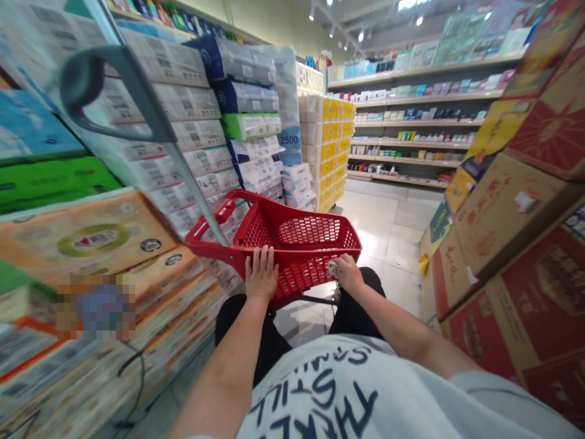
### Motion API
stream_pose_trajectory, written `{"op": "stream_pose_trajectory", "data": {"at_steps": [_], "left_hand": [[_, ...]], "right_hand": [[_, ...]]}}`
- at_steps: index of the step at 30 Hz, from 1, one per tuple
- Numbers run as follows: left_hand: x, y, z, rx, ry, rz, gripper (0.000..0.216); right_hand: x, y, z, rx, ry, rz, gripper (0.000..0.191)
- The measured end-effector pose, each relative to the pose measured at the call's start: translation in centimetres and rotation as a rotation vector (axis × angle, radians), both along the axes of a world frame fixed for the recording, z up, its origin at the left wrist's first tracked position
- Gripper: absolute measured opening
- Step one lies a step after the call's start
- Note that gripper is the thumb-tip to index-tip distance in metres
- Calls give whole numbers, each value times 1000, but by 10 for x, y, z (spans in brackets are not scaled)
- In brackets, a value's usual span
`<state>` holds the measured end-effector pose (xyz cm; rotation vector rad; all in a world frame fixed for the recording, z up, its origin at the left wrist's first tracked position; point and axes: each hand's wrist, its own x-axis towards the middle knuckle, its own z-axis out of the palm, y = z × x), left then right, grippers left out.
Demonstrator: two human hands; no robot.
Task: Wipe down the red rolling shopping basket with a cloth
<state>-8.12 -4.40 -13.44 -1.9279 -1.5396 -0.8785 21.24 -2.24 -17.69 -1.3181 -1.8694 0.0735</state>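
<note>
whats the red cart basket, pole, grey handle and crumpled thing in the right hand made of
Red cart basket: likely moulded plastic, faintly glossy; its perforated walls suggest it.
Pole: probably smooth metal, by its silvery sheen.
Grey handle: likely matt plastic; thick, rounded loop.
Crumpled thing: perhaps cloth, by its uneven surface, but too small to tell.

The hands hide parts of the red basket.
</note>
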Motion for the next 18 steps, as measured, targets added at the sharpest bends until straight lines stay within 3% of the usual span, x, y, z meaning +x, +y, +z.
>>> {"op": "stream_pose_trajectory", "data": {"at_steps": [3, 8, 13, 18], "left_hand": [[0, 0, 0, -21, -5, -1, 53], [0, -3, 2, -64, -17, 5, 54], [-1, -4, 3, -102, -11, 6, 54], [-2, -6, 4, -120, 3, 10, 54]], "right_hand": [[-9, 0, 12, 65, 6, 47, 36], [-22, -4, 24, -86, -183, 68, 34], [-35, -7, 33, 19, -188, 154, 40], [-48, -13, 37, -162, -371, 159, 34]]}}
